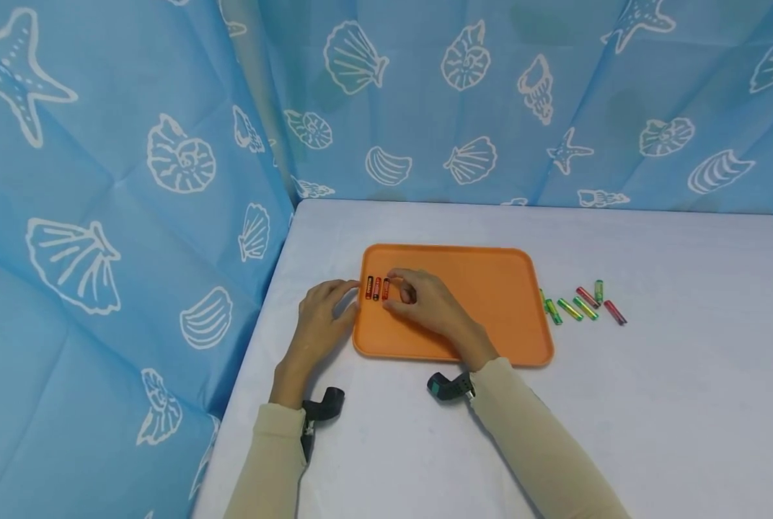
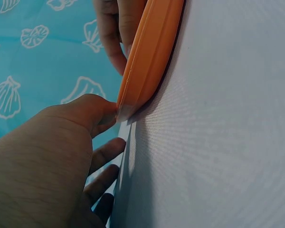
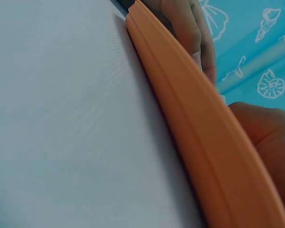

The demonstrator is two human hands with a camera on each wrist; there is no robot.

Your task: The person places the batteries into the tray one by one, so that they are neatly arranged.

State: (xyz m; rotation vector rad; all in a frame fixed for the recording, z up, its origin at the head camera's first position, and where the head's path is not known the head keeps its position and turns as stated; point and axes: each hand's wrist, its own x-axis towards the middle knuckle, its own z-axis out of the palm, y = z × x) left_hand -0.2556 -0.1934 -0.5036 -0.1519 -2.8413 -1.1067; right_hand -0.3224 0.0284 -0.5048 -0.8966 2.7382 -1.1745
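Observation:
Three small red-and-black batteries [image 1: 377, 288] lie side by side near the left end of an orange tray [image 1: 484, 303]. My right hand [image 1: 428, 299] reaches over the tray, its index fingertip at the top end and its thumb at the bottom end of the rightmost battery [image 1: 386, 290]. My left hand [image 1: 324, 317] is at the tray's left rim, thumb and index finger touching the edge and the other fingers extended. In the right wrist view, the tray's side wall [image 3: 185, 104] hides the batteries and most of the right hand [image 3: 266, 137].
Several loose green and red batteries [image 1: 585, 308] lie on the white tablecloth [image 1: 685, 346] right of the tray, some close to its right rim. A blue curtain with white shell prints [image 1: 419, 108] hangs behind the table and along its left side.

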